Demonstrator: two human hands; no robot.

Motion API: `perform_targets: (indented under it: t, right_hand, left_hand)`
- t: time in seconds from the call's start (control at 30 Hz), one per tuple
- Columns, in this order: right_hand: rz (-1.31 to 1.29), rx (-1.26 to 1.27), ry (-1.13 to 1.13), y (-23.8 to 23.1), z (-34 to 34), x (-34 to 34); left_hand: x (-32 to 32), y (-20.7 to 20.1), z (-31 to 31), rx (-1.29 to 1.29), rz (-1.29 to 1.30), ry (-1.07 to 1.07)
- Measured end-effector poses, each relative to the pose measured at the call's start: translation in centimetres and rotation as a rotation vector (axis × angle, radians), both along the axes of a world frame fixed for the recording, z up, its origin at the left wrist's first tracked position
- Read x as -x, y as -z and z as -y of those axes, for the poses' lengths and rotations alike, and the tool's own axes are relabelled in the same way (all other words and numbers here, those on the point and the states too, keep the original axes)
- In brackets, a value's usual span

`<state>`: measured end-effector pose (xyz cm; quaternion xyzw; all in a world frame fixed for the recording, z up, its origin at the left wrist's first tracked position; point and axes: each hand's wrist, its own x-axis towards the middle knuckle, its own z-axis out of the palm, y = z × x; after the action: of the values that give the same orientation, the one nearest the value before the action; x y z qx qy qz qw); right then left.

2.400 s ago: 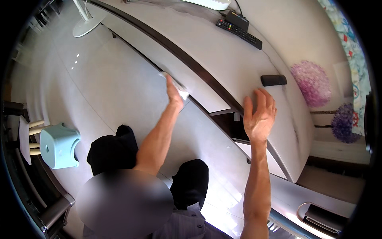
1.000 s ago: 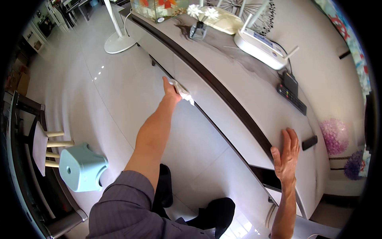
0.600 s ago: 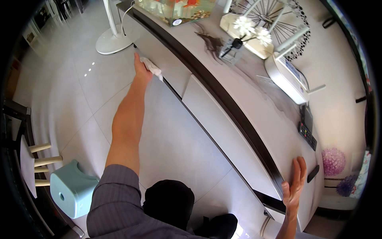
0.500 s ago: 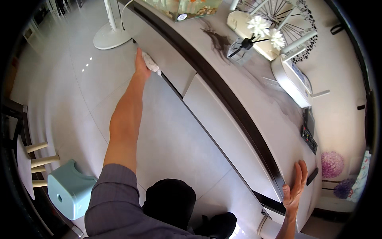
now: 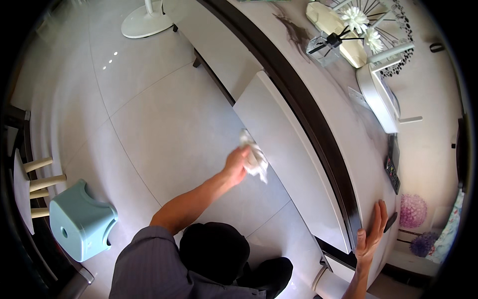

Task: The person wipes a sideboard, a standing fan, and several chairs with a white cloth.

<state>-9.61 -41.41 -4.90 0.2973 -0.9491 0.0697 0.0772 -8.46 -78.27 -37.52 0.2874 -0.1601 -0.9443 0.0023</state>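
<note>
A crumpled white cloth (image 5: 256, 160) is gripped in my left hand (image 5: 235, 165), its loose end hanging past the fingers. The cloth is at the lower edge of the white drawer front (image 5: 294, 142) of a long low cabinet; whether it touches the panel I cannot tell. My right hand (image 5: 369, 239) lies on the cabinet's grey-white marbled top (image 5: 343, 144), fingers stretched out and thumb apart, near the dark front edge. It holds nothing.
On the cabinet top stand a white router (image 5: 374, 99), a reed diffuser with white flowers (image 5: 326, 47) and a remote control (image 5: 392, 175). A light-blue stool (image 5: 82, 219) is at the lower left on the tiled floor. A white round stand base (image 5: 147, 24) sits farther off.
My left hand has come back toward me and to the right along the cabinet front with the cloth. The view has shifted slightly; my right hand keeps its place on the top.
</note>
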Motion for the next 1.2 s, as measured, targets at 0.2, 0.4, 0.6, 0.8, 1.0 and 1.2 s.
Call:
perform_targets:
  t: [0.2, 0.4, 0.6, 0.8, 1.0, 1.2]
  right_hand:
    - [-0.037, -0.048, 0.006, 0.0, 0.3, -0.2]
    - [-0.08, -0.081, 0.016, 0.1, 0.8, -0.4]
    - [-0.085, -0.061, 0.003, -0.2, 1.2, -0.4]
    - [-0.108, -0.064, 0.015, -0.1, 1.1, -0.7]
    - [-0.149, -0.044, 0.006, -0.2, 1.2, -0.9]
    - [-0.183, 0.032, -0.018, -0.2, 0.8, -0.9]
  left_hand:
    - [10.5, 0.7, 10.5, 0.029, 0.087, -0.532]
    - [13.9, 1.1, 15.5, 0.019, 0.033, -0.388]
    - [3.1, 2.0, -0.3, -0.068, -0.104, -0.106]
    - [-4.4, -4.2, 3.0, 0.055, -0.077, -0.284]
    - [1.8, -14.3, 9.2, 1.252, -0.23, -0.541]
    - [-1.4, -17.4, -0.6, 2.164, -0.915, -0.254]
